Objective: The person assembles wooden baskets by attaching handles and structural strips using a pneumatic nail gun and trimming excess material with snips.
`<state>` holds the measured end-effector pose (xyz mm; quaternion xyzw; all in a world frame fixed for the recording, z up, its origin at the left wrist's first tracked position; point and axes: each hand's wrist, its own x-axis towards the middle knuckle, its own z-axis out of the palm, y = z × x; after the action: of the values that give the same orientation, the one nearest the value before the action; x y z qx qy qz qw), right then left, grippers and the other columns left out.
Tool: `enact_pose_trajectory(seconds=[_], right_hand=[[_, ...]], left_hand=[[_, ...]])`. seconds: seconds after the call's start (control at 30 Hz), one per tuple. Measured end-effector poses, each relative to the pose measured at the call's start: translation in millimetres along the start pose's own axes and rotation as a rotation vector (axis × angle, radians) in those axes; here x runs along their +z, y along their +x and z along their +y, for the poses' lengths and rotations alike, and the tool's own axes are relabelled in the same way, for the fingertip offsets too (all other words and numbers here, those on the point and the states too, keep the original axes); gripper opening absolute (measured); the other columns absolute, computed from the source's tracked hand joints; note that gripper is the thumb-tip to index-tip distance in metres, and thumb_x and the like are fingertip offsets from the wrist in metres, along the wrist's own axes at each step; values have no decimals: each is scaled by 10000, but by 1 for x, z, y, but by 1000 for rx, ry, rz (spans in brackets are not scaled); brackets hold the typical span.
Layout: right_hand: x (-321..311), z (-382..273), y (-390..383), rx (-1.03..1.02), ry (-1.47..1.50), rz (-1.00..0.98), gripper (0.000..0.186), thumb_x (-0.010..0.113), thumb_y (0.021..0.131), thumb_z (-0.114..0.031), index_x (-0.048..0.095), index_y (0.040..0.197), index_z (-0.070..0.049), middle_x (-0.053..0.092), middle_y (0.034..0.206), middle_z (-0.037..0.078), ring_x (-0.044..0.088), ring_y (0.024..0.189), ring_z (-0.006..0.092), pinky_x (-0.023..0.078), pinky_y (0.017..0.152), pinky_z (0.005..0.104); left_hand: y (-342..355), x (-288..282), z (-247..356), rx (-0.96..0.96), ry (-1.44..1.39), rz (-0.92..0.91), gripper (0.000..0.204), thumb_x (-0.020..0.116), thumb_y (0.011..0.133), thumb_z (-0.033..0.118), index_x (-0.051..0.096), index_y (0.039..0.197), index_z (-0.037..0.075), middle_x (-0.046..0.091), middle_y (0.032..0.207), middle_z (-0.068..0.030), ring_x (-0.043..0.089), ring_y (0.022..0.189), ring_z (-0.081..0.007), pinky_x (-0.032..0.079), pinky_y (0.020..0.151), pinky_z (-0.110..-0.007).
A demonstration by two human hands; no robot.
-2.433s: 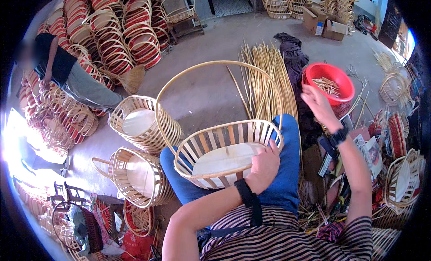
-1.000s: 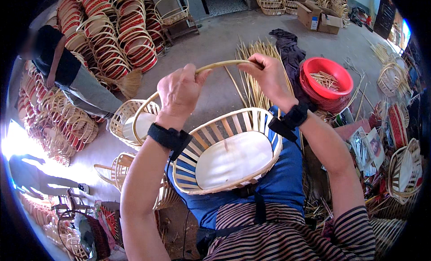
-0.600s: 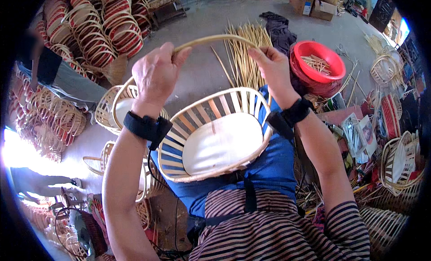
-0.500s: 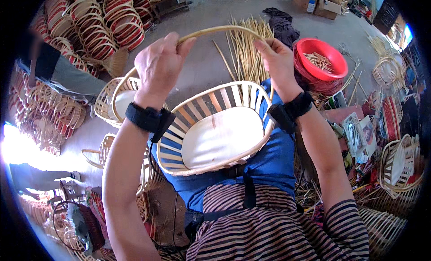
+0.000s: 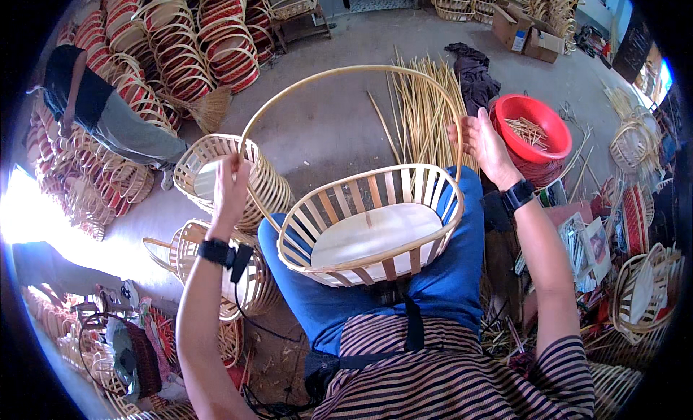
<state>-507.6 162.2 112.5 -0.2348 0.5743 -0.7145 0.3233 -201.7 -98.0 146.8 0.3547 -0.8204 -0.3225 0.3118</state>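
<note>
A shallow oval basket [image 5: 379, 236] with pale upright slats and a white base rests on my lap. Above it arches a bent cane handle [image 5: 354, 67], its right end reaching the basket's right rim. Left of the basket, my left hand [image 5: 232, 189] is closed on the cane, which bends on below it toward the left rim. My right hand [image 5: 487, 147] is raised beside the arch's right side, fingers apart and lying against the cane, thumb up. Part of those fingers is hidden behind the cane.
Stacked slatted baskets [image 5: 271, 182] stand close on my left. Ahead lie loose cane sticks [image 5: 426, 124]. A red basin [image 5: 556, 131] holding short sticks is at the right. Red-banded baskets [image 5: 170, 37] fill the far left, where a person [image 5: 108, 109] bends over.
The cane has gone from a low bend between both hands to a tall arch. My left hand has moved down along it; my right hand has loosened its grip and spread its fingers.
</note>
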Motion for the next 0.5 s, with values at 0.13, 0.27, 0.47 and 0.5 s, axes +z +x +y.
enact_pose_trajectory(seconds=[0.13,0.27,0.47,0.5], right_hand=[[-2,-1,0,51,-95,-52,546,300,792,-542,448,1001,-60,542,900,69,509,820,129,370,702,235],[-7,-5,1,110,-219,-23,583,302,781,-559,458,1024,-52,537,896,66,508,817,131,374,726,255],[-11,-17,0,-78,-579,181,500,411,769,-472,457,1035,-52,513,925,69,484,853,134,372,756,267],[-14,-18,1,-200,-703,257,462,472,760,-416,454,1040,-48,501,950,74,474,877,143,372,764,267]], left_hand=[[-24,15,-39,-170,-321,-63,281,353,847,259,488,950,35,498,738,-17,460,651,-73,389,559,-196],[-29,31,-51,-254,-550,-117,342,317,862,311,492,942,28,486,648,-3,459,559,-68,389,501,-182],[-42,52,-37,-302,-797,-215,434,272,860,397,483,841,18,409,557,5,416,480,-83,370,458,-203],[-43,57,-32,-289,-819,-216,427,278,859,399,476,804,25,384,539,13,393,460,-75,353,439,-201]])
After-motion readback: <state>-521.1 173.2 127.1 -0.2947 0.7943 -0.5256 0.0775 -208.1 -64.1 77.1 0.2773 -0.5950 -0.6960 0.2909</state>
